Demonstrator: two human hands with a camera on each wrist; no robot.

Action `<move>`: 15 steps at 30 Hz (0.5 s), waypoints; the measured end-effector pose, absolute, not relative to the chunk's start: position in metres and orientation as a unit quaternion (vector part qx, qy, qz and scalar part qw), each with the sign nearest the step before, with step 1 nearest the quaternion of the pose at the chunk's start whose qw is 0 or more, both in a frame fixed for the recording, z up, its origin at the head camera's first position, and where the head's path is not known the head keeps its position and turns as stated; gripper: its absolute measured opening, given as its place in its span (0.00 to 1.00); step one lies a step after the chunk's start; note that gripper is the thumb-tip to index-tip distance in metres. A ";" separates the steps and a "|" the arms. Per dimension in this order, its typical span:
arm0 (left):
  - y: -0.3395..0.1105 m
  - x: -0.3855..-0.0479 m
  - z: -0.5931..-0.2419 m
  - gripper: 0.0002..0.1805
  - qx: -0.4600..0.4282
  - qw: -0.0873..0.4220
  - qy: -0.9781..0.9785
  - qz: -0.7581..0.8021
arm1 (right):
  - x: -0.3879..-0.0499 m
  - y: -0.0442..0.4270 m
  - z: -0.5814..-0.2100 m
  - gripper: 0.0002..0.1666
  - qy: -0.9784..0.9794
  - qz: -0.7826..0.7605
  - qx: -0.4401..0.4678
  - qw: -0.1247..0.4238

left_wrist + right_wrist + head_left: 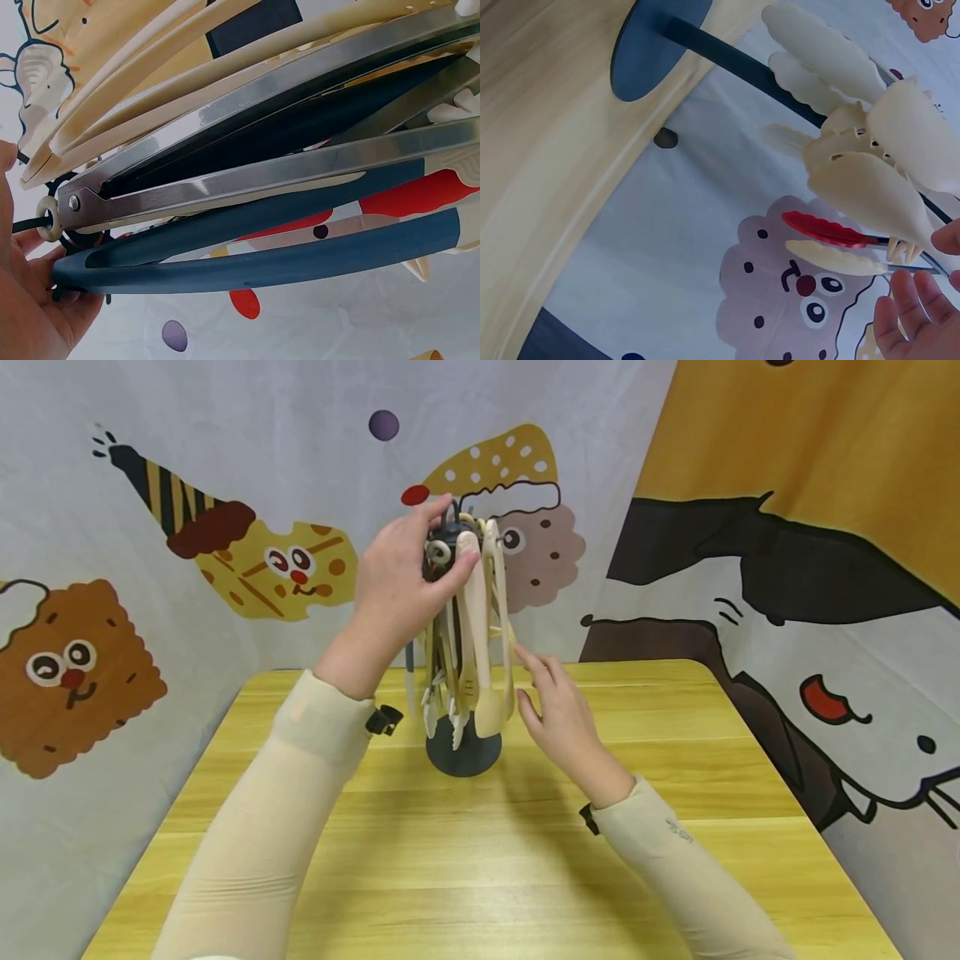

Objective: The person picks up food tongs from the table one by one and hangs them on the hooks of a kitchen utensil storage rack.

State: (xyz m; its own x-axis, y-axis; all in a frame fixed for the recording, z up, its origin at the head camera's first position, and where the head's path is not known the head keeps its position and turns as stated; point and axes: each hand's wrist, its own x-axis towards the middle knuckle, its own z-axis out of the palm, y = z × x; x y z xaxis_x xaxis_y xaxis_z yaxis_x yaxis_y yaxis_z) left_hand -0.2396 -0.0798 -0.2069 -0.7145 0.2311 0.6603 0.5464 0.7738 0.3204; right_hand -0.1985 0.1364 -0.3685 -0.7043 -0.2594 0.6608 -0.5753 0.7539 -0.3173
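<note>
A rotating utensil stand (465, 758) with a round dark base is on the table, hung all round with cream spoons, forks and tongs. My left hand (397, 572) holds its top, thumb over the upper end of a cream spoon (489, 710). Metal tongs (225, 184) and blue-handled tongs (225, 276) hang close to that hand in the left wrist view. My right hand (561, 717), fingers extended, is beside the cream tongs (508, 647) on the right; whether it touches them is unclear. Red-tipped tongs (829, 231) show near its fingers in the right wrist view.
The wood-grain table (630, 860) spreads in front of and around the stand. A cloth backdrop (315, 435) printed with cartoon food figures hangs close behind the table and along its sides.
</note>
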 end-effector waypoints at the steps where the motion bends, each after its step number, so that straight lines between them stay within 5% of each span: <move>1: -0.080 -0.240 -0.207 0.36 -0.219 0.307 -0.889 -0.258 | -0.198 0.138 -0.369 0.36 -0.886 0.261 0.235 0.303; 15: -0.085 -0.240 -0.209 0.37 -0.251 0.287 -0.867 -0.321 | -0.198 0.160 -0.372 0.34 -0.898 0.249 0.227 0.283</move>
State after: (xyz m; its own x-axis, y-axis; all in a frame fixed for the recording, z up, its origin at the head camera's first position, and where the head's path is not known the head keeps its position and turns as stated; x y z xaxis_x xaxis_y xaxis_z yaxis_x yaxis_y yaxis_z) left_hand -0.2399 -0.0853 -0.2087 -0.7089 0.2500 0.6595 0.6196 0.6675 0.4129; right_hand -0.1980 0.1598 -0.3717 -0.7359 -0.2670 0.6222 -0.5495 0.7724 -0.3185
